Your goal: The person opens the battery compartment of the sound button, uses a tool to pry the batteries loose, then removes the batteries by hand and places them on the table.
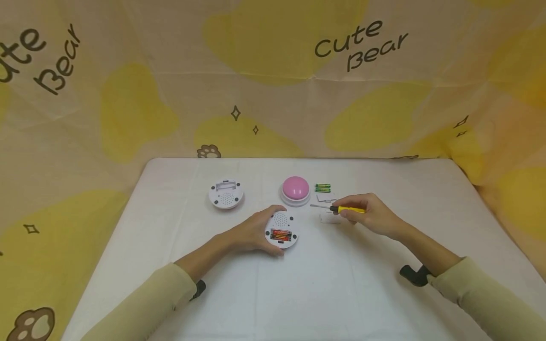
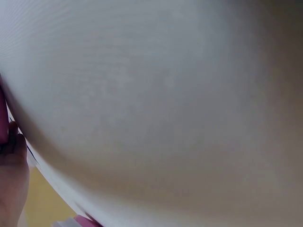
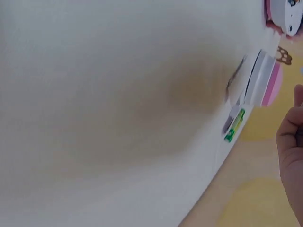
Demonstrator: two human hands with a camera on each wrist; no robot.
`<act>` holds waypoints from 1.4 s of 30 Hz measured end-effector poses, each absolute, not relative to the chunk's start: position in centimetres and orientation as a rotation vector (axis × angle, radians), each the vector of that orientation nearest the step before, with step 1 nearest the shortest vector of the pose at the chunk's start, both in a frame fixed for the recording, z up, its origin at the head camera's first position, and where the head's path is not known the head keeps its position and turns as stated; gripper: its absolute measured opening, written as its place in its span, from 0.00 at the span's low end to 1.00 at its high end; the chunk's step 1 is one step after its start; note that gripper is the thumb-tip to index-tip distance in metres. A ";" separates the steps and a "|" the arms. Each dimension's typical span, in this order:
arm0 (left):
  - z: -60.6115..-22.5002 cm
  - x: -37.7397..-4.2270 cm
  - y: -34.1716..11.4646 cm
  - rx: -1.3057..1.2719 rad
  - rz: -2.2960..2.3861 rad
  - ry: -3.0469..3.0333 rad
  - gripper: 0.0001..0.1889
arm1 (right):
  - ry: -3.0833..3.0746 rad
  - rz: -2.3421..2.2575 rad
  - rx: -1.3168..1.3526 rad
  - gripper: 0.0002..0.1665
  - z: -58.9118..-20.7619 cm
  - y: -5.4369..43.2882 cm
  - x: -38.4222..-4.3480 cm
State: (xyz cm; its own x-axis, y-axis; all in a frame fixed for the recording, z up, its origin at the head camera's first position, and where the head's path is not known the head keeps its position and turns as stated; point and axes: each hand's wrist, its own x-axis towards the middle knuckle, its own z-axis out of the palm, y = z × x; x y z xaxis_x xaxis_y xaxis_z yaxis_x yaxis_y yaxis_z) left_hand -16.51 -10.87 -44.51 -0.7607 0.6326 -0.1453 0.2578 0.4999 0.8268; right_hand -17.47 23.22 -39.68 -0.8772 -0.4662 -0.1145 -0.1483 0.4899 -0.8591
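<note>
My left hand (image 1: 256, 232) grips the rim of an upturned round push-button unit (image 1: 281, 218), thumb on the near side and fingers on the far side. Red batteries (image 1: 281, 235) sit in its uncovered compartment. In my right hand (image 1: 375, 215) is a screwdriver (image 1: 351, 210), held by its yellow handle, its metal tip pointing left, apart from the unit. Beneath and beside that hand lie two white battery covers (image 1: 328, 218). The left wrist view catches only part of the left hand (image 2: 12, 184); in the right wrist view the right hand (image 3: 291, 156) is cut off at the edge.
A pink-domed button unit (image 1: 295, 188) stands upright behind the left hand. Green batteries (image 1: 323, 188) lie to its right. Farther left, another upturned unit (image 1: 226, 195) shows a battery compartment without batteries. The white table (image 1: 307, 293) ends at a patterned cloth backdrop (image 1: 273, 113).
</note>
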 end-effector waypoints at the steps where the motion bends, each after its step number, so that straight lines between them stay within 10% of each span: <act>1: -44.5 -16.5 -10.9 0.737 1.176 2.315 0.57 | 2.425 -1.351 -0.505 0.16 -39.6 23.5 -17.6; 42: -44.7 -16.6 -11.1 0.692 1.191 2.380 0.59 | 2.982 -0.493 -0.428 0.27 -42.3 27.2 -21.5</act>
State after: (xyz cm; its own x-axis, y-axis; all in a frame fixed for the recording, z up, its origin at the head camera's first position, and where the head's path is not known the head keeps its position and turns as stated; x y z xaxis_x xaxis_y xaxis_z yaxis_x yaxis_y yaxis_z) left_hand -16.58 -11.12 -44.66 -0.8023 0.5846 -0.1207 0.2539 0.5173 0.8173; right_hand -21.55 27.17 -42.30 -0.9567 -0.2879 -0.0420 -0.2591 0.9087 -0.3274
